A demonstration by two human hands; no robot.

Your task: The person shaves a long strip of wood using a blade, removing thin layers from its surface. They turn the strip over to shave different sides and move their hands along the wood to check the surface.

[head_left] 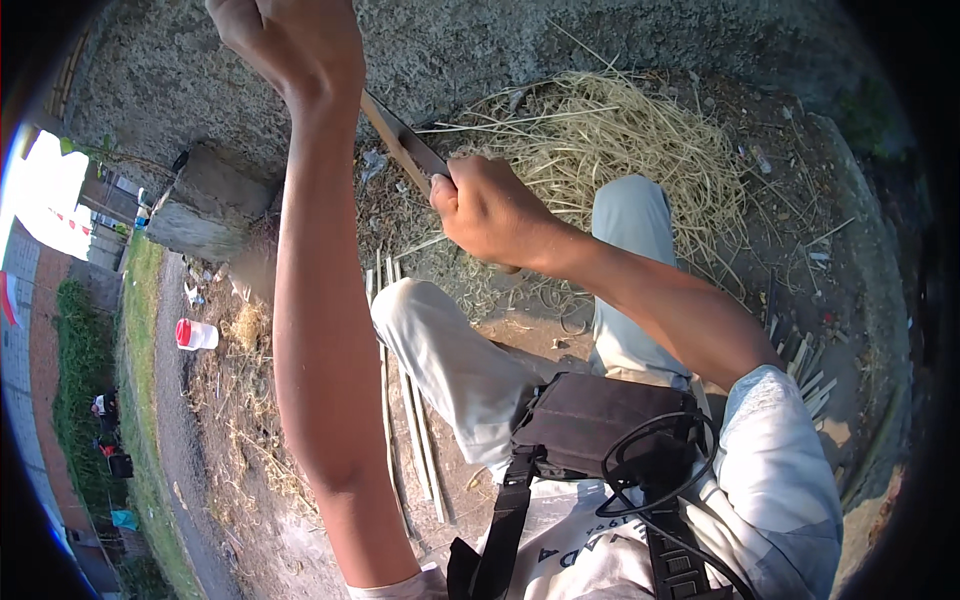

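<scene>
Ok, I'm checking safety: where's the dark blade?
The dark blade is upper centre-left in the head view, between left hand and right hand, beside a tan strip.

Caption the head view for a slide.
Outdoors, the right grip holds a dark knife alongside a tan strip, left grip raised ahead, near heaped pale strands.

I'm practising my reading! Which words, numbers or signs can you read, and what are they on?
Pale shirt: dark printed letters and numbers on its front, which I won't copy out.
Red-lidded cup: no writing I can make out.
Far left: any writing there is too small and blurred to read.
</scene>
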